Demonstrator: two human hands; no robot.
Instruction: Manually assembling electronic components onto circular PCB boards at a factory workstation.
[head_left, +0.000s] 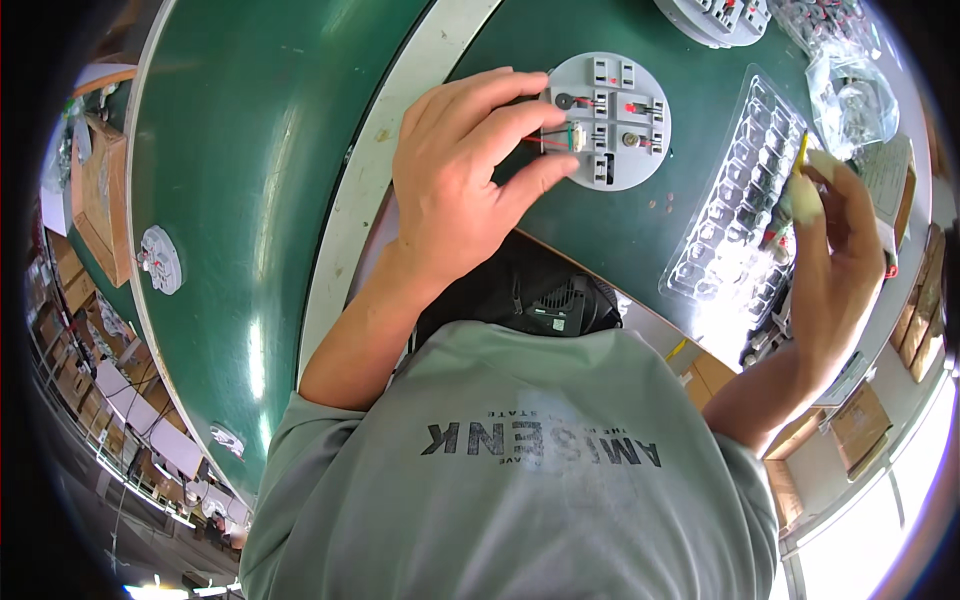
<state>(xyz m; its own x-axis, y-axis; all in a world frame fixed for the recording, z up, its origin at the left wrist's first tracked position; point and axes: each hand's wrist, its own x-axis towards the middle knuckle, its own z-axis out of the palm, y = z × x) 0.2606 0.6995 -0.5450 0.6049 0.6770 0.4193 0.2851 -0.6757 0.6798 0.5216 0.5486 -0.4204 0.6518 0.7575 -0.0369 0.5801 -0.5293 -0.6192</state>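
Observation:
A round grey plastic base [618, 172] fitted with small sockets and components lies on the green table. My left hand [470, 150] grips its left edge, with the thumb low and the fingers above. Between them, a small green-and-white part [577, 137] with thin wires shows at the edge. My right hand [835, 215] is over the right side of a clear plastic tray [722, 160]. Pale yellow coverings show on its fingertips, which are pinched around a thin yellow piece [803, 150]; its exact kind is unclear. Something red and green in the tray is partly hidden by this hand.
Another grey round base [715, 22] stands at the far edge, beside clear plastic bags [850, 95] of small parts. Left of a pale rail [365, 170], a green belt surface [250, 150] carries two more round units [160, 260]. A cardboard box [100, 200] stands beyond it.

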